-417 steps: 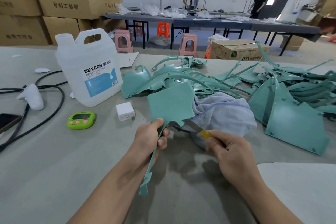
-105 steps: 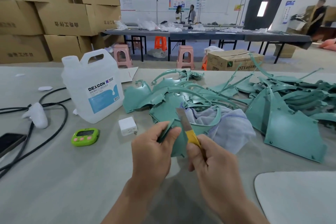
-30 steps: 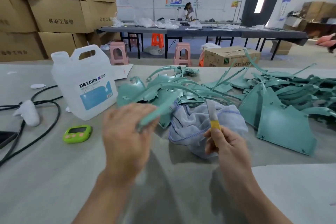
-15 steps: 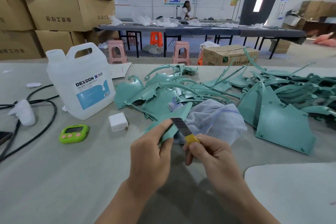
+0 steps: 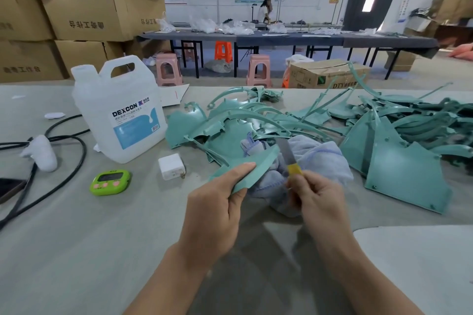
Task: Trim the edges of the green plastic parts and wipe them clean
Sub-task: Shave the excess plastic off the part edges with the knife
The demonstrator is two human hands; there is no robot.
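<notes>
- Far left on the grey desk [image 5: 76, 250]: black cable loop [image 5: 64, 161], white controller-shaped gadget [image 5: 42, 152] lying on the cable.
- Small lime-green digital timer with pink buttons [image 5: 110, 183] near the desk's front-left area.
- Big translucent white plastic jug with blue DEXCON label [image 5: 120, 112] stands upright behind the timer.
- White square charger block [image 5: 171, 167] just right of the jug, near the timer.
- Left hand [image 5: 217, 212] closed on a curved green plastic part [image 5: 252, 169]; thumb on top, fingers underneath, part tilted up to the right, held above the desk.
- Right hand [image 5: 316, 202] closed around a yellow-handled utility knife with grey blade [image 5: 288, 157]; blade points up, touching or just beside the right end of the held part, can't tell which.
- Crumpled pale blue-grey cloth [image 5: 320, 158] on the desk directly behind both hands.
- Pile of loose green plastic parts [image 5: 256, 120] spreads behind the cloth and runs to the right edge.
- Large flat green plastic panel with screw holes [image 5: 407, 176] lies at the right, leaning on the pile.
- White board corner [image 5: 422, 263] bottom right.
</notes>
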